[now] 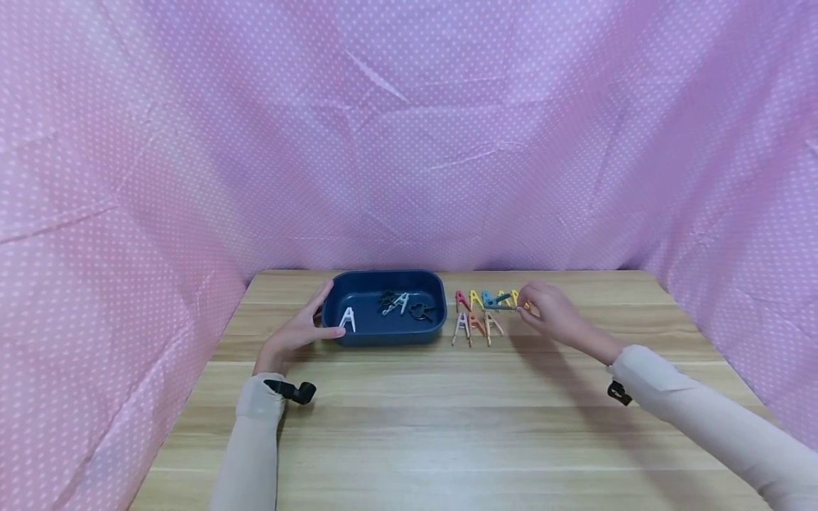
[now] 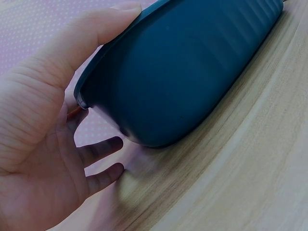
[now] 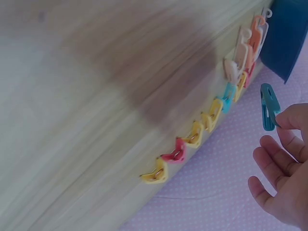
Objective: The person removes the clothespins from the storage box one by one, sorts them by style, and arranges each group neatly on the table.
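Note:
A dark blue plastic basin (image 1: 390, 333) sits near the table's far edge. My left hand (image 1: 299, 331) is spread against its left end, the thumb (image 2: 115, 19) on the rim and the other fingers extended alongside. Inside the basin lie a white clothespin (image 1: 348, 319), a pale mint clothespin (image 1: 400, 303) and dark clips (image 1: 420, 311). My right hand (image 1: 546, 309) pinches a teal clothespin (image 3: 269, 108) between thumb and forefinger, raised above the row of clothespins. The remaining right fingers are loosely bent.
Right of the basin, yellow, red and blue clothespins (image 3: 228, 96) stand in a back row. Lilac, orange and peach clothespins (image 1: 492, 328) form a shorter row in front. Pink dotted cloth (image 1: 409, 177) hangs behind the wooden table (image 1: 415, 426) and at both sides.

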Demonstrator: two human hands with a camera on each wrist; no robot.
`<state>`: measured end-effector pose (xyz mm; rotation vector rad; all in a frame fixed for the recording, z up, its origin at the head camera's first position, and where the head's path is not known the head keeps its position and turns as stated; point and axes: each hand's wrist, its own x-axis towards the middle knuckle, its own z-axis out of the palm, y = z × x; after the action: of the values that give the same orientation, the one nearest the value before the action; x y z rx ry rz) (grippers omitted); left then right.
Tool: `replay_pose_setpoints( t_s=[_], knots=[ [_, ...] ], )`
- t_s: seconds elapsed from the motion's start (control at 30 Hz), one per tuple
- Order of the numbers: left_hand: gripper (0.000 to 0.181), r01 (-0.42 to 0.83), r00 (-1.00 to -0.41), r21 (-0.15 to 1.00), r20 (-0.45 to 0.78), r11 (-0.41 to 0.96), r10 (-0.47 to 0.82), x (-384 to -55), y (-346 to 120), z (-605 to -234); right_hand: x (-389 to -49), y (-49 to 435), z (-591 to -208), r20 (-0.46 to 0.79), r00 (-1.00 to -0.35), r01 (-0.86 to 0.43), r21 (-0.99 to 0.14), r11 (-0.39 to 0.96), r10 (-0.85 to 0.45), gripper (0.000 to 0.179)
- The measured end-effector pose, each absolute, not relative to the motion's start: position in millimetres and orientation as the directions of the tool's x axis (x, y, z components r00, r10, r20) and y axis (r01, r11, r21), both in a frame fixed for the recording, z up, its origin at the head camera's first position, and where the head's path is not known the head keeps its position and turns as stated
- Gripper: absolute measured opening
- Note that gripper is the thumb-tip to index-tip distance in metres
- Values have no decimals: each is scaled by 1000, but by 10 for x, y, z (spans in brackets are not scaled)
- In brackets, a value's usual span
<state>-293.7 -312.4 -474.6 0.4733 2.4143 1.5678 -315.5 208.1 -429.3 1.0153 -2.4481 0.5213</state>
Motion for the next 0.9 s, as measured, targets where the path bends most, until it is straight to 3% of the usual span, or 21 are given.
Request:
replay_pose_setpoints(
  t_s=[0.3, 0.9],
  knots=[
    [109, 118, -927, 924, -29, 365, 373, -2942, -3130, -4745, -3099, 2220, -4335, 504, -656, -703, -136, 698, -562, 20],
    [107, 141, -922, 924, -9, 355, 388, -2976, -3138, -4785, -3022, 2311, -4511, 353, -773, -599, -135, 789, -527, 20]
  ],
)
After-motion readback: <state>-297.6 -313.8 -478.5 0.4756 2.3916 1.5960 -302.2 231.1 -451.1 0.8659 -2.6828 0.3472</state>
